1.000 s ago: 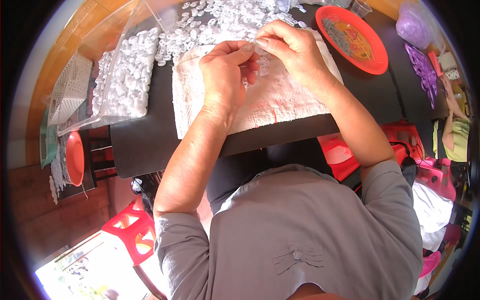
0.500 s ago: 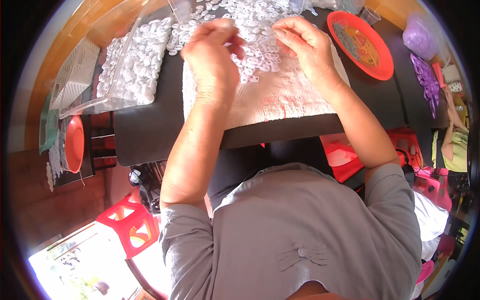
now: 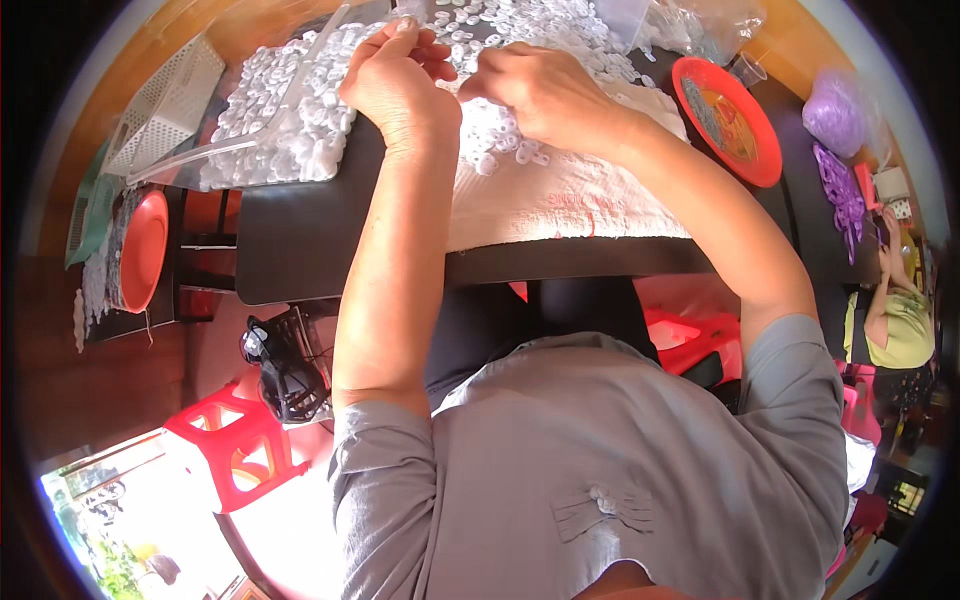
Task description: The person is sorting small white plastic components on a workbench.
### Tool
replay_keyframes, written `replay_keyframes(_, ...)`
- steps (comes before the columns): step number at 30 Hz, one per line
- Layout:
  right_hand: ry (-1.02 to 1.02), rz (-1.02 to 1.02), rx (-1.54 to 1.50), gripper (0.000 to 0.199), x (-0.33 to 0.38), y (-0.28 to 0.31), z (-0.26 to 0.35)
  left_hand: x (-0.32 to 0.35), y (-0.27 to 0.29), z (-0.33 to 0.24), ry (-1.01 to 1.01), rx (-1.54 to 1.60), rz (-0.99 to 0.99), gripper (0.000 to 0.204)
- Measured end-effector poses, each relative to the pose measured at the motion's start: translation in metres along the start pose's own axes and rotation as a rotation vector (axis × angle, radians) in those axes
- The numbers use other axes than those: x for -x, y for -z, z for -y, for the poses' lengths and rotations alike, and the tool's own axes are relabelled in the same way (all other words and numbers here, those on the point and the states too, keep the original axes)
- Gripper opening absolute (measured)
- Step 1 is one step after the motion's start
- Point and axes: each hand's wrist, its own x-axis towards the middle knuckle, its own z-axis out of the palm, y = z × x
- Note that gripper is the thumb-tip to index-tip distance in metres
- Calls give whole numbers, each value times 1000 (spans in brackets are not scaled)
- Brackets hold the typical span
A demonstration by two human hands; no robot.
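A loose heap of small white oval pieces [image 3: 492, 140] lies on a pale towel [image 3: 575, 205] in front of me. At the heap's left edge, beside the clear bin [image 3: 330, 170], my left hand [image 3: 402, 85] is raised with thumb and index finger pinched together. Anything at its fingertips is too small to make out. My right hand [image 3: 545, 95] hovers over the heap, back upward, fingers bent and closed toward the left hand. What its fingertips hold, if anything, is hidden. The bin is filled with similar white pieces [image 3: 295, 115].
At the right of the black table [image 3: 300, 240] sits a red plate [image 3: 762, 150] with grey strands, beside a clear cup [image 3: 747, 70]. A purple bag [image 3: 838, 110] lies beyond. A white perforated basket [image 3: 165, 115] stands left. Another person [image 3: 900, 325] works at far right.
My right hand has swung left across the heap, close to my left hand, and turned back upward. My left hand has moved slightly left and up. The view has shifted slightly.
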Motion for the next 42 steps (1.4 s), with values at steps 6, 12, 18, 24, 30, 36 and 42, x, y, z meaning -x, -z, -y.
replay_keyframes(6, -151, 384, -15, 33, -27, 2, 6, -1, 3, 0, -20, -15, 0, 3)
replay_keyframes(12, -321, 420, -128, 20, -27, 4, 4, -3, 4, 1, -2, -49, 25, 5)
replay_keyframes(18, -252, 400, -70, 20, -25, 3, -3, 1, 0, 6, 16, -41, 12, 3)
replay_keyframes(24, -179, 383, -17, 22, -20, -7, -12, 2, -1, 6, 25, -72, -7, 3)
replay_keyframes(30, -24, 310, 245, 25, -6, -11, -6, 3, 2, 8, 17, -71, 21, 4)
replay_keyframes(36, 75, 104, 294, 18, 34, 21, 6, -5, 7, 13, 32, -146, 61, 4)
replay_keyframes(42, -17, 337, 226, 15, 79, 40, 17, -1, 8, 21, 65, -200, 100, 6)
